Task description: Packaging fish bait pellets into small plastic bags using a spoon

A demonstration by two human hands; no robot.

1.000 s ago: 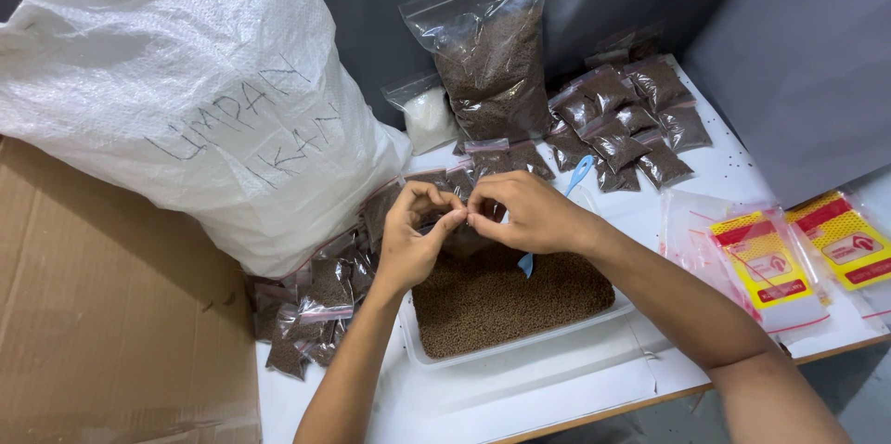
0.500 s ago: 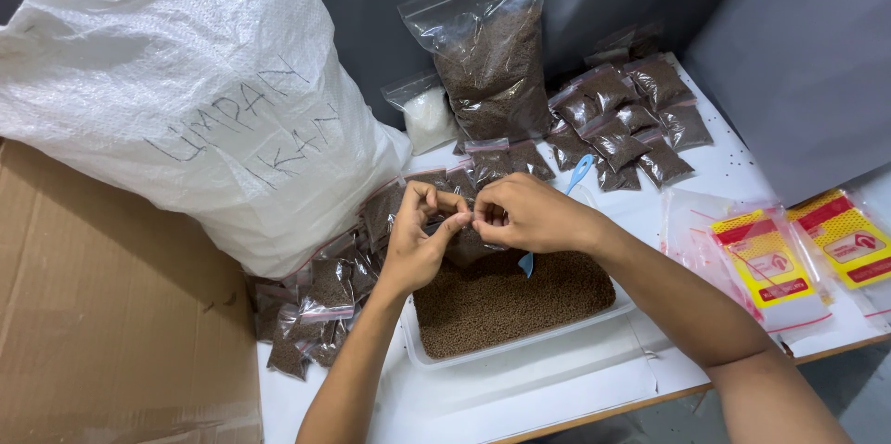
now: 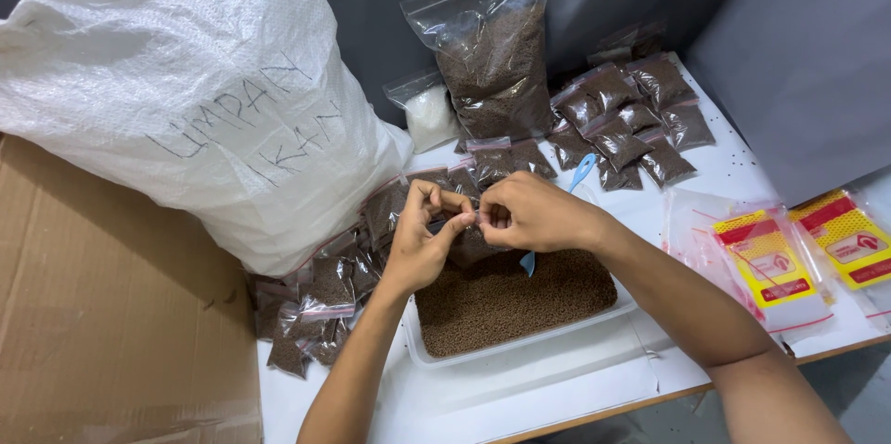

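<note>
A: Why are the left hand (image 3: 419, 244) and right hand (image 3: 531, 214) pinching together?

B: They are gripping a small clear pellet-filled pouch (image 3: 469, 238) between them (its top edge), directly above the white rectangular plastic tray (image 3: 520, 344), catching spills.

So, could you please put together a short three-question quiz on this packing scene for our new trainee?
1. True or false: both hands, left hand and right hand, pinch one small pellet bag over the white tray.
2. What lies right of the tray? A) red-and-yellow packets B) scissors C) a scale
3. What stands behind the filled small bags, left of them?

Key: 1 true; 2 A; 3 a large clear zip bag of brown pellets.
</note>
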